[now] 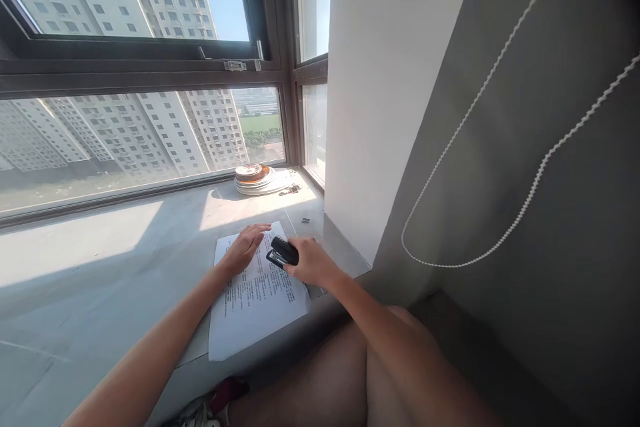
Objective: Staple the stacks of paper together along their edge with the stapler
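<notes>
Printed paper (250, 327) lies on the windowsill, its near end reaching over the front edge; whether it is one sheet or several I cannot tell. My left hand (246, 247) rests on its upper part, fingers stretched out and palm down. In my right hand (313, 261) is a black stapler (284, 251), held above the paper's right side with its jaws apart and pointing left. Beyond that hand, two small dark strips (305, 220), perhaps staples, lie on the sill.
A stack of plates or round discs (253, 179) stands in the window corner, with a small dark cluttered item (290, 189) beside it. A white pillar (385, 80) rises at the right. A beaded cord (453, 265) hangs in a loop before the grey wall. My legs are below the sill (100, 313).
</notes>
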The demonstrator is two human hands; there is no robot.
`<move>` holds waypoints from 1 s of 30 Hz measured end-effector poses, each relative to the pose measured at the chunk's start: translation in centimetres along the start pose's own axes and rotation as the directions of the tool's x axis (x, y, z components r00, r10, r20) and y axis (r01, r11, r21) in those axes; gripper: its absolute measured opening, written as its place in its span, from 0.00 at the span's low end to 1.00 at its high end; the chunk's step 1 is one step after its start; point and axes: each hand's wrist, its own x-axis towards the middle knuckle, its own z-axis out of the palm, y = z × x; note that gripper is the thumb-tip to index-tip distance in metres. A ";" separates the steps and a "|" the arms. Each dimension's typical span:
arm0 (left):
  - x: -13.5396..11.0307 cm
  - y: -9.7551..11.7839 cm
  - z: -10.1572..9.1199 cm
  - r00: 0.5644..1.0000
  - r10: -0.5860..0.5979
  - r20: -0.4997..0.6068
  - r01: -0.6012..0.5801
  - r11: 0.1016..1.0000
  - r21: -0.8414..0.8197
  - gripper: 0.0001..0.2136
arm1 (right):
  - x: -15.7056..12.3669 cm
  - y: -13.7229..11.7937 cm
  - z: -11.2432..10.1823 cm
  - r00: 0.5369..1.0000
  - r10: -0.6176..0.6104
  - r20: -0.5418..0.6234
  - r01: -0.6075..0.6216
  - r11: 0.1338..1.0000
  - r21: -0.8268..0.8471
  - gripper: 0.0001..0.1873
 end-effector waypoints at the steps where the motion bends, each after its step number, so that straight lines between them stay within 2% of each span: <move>1: 0.0 -0.1 -0.2 0.996 -0.030 -0.084 0.027 0.999 -0.038 0.27 | 0.1 -0.4 0.6 1.000 -0.009 0.010 0.009 1.000 -0.002 0.09; 4: 0.0 -0.6 -0.6 0.964 -0.118 -0.238 0.093 0.989 -0.114 0.26 | 0.4 -0.9 1.8 0.999 -0.025 0.040 0.026 0.999 -0.024 0.09; 7: 0.0 -1.0 -0.7 0.955 -0.152 -0.255 0.123 0.985 -0.125 0.25 | 0.3 -0.9 1.7 0.996 -0.020 0.085 0.024 0.999 -0.046 0.09; 11: 0.1 -1.3 -0.7 0.949 -0.169 -0.268 0.149 0.985 -0.092 0.24 | -0.6 -0.2 -0.2 0.983 0.010 0.181 -0.001 0.999 -0.051 0.12; 14: 0.1 -1.3 -0.6 0.971 -0.137 -0.196 0.137 0.990 -0.015 0.21 | -1.4 0.8 -1.8 0.974 0.033 0.224 -0.022 0.998 -0.052 0.11; 18: 0.1 -1.1 -0.2 0.998 -0.048 -0.033 0.052 0.989 0.135 0.18 | -1.6 1.8 -2.9 0.986 0.041 0.159 -0.034 0.998 -0.047 0.09; 20: 0.0 -1.2 0.1 0.999 -0.018 0.030 0.013 0.986 0.166 0.18 | -1.2 1.7 -2.6 0.994 0.005 0.111 -0.005 1.000 -0.005 0.09; 23: 0.0 -1.4 0.4 0.995 0.031 0.094 -0.046 0.986 0.162 0.19 | -0.7 1.0 -1.0 0.993 -0.069 0.092 0.068 0.998 0.014 0.11; 27: 0.0 -2.0 0.7 0.995 0.056 0.083 -0.068 0.987 0.147 0.18 | -0.2 -0.1 1.3 0.992 -0.061 0.114 0.065 0.997 -0.032 0.11; 30: 0.0 -2.2 0.7 0.996 0.043 0.074 -0.054 0.987 0.152 0.17 | 0.3 0.4 1.0 0.988 -0.056 0.143 0.047 0.997 0.067 0.13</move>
